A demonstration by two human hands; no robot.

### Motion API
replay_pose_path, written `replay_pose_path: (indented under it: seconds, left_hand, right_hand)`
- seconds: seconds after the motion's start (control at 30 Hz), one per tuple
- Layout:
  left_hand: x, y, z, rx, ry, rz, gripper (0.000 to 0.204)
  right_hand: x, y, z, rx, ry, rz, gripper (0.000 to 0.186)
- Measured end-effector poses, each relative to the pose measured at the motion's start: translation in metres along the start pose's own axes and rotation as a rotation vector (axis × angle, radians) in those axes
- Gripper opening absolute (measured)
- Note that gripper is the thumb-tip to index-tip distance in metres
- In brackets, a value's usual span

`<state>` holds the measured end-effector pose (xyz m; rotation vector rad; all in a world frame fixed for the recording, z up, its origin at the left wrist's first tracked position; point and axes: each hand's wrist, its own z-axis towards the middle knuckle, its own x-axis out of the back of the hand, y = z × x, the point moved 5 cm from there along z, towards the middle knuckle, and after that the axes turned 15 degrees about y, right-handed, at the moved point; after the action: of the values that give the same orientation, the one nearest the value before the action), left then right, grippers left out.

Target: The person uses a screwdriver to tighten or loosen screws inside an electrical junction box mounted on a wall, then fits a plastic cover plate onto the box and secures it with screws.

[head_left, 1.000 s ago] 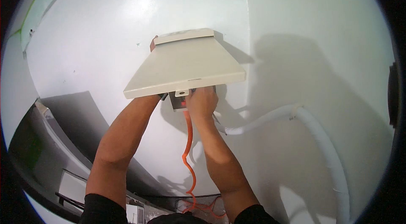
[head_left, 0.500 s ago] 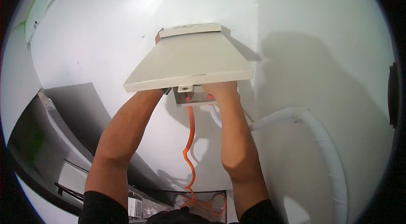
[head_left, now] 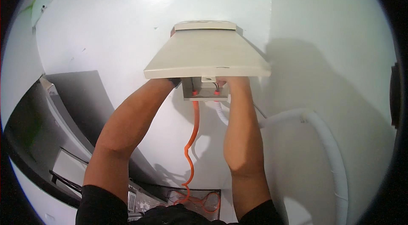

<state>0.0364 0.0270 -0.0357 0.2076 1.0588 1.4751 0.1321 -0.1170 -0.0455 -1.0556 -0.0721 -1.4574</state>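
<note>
A beige metal box [head_left: 187, 92] hangs on the white wall, its hinged cover [head_left: 208, 51] raised toward me like a lid. Under the cover's left side my left wrist [head_left: 163, 84] goes in, with a dark band-like thing [head_left: 176, 82] at it; the left hand's fingers are hidden. My right hand [head_left: 233, 81] reaches in at the box's right side. A little of its fingers shows beside a dark wire, but the grip is hidden. Red-orange fittings [head_left: 195, 93] sit in the box's bottom, with thin dark wires rising from them.
From the box an orange corrugated conduit [head_left: 196, 116] runs down to coiled orange line [head_left: 211, 201] near the floor. A white wrapped pipe [head_left: 327, 140] curves along the right wall. At the left stands a grey panel-like unit [head_left: 70, 119] with dark cables [head_left: 63, 178].
The view has shifted, so the box sits farther right and slightly higher. More of the box's inside shows below the cover. Both hands stay inside it.
</note>
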Motion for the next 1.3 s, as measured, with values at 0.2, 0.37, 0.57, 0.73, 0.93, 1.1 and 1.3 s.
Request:
replay_pose_path:
  seconds: [0.2,0.37,0.57,0.73,0.93,1.1,1.3]
  left_hand:
    - [-0.001,0.002,0.001,-0.033,0.000,0.086,0.054]
    - [0.001,0.004,0.003,-0.047,0.002,0.132,0.053]
    - [-0.003,-0.005,0.004,-0.068,0.010,0.147,0.053]
    - [-0.004,-0.009,0.006,-0.101,0.032,0.127,0.053]
    - [-0.001,-0.011,0.008,-0.128,0.052,0.111,0.053]
    - [-0.002,-0.009,0.007,-0.138,0.054,0.111,0.053]
    - [-0.003,-0.006,0.008,-0.147,0.062,0.117,0.052]
  right_hand:
    - [0.001,0.005,-0.001,-0.067,0.098,0.230,0.033]
    - [0.004,0.010,-0.008,-0.345,0.202,0.851,0.026]
    - [0.001,0.013,-0.002,-0.337,0.129,0.898,0.026]
    - [-0.001,0.010,-0.009,-0.321,0.117,0.891,0.027]
    - [0.005,0.006,-0.016,-0.294,0.185,0.816,0.035]
    - [0.017,-0.004,-0.027,-0.376,0.206,0.879,0.050]
    - [0.020,-0.004,-0.024,-0.278,0.226,0.657,0.051]
